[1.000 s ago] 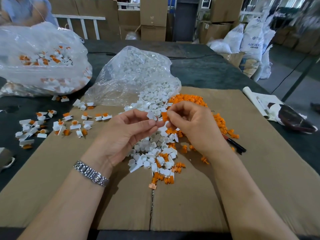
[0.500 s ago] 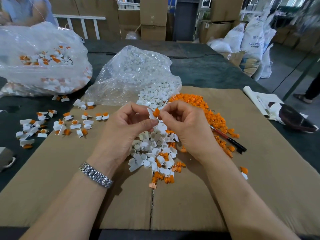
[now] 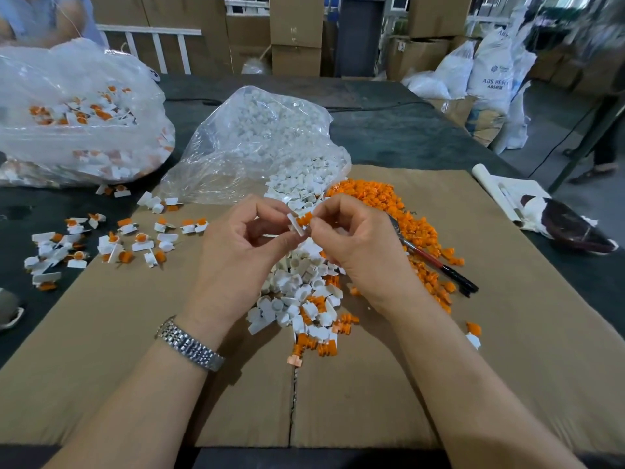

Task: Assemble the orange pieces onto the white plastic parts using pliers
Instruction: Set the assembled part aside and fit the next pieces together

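Mid-fit: orange piece going onto a white part, held up over the loose pile

The orange piece (image 3: 304,219) sits against the white plastic part (image 3: 296,228), left hand (image 3: 236,252) pinching the white, right hand (image 3: 358,245) pinching the orange. Next it probably needs pressing home, maybe with the pliers (image 3: 436,262) lying beside the right hand on the cardboard (image 3: 507,333). Fingers hide whether it's seated.

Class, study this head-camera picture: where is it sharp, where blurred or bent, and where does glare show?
Head view: sharp on the left hand, right hand and the white part they pinch; the far right background is smeared; the cardboard sheet edges bow from the wide lens; glare streaks the clear bag; soft shadows lie under the wrists.
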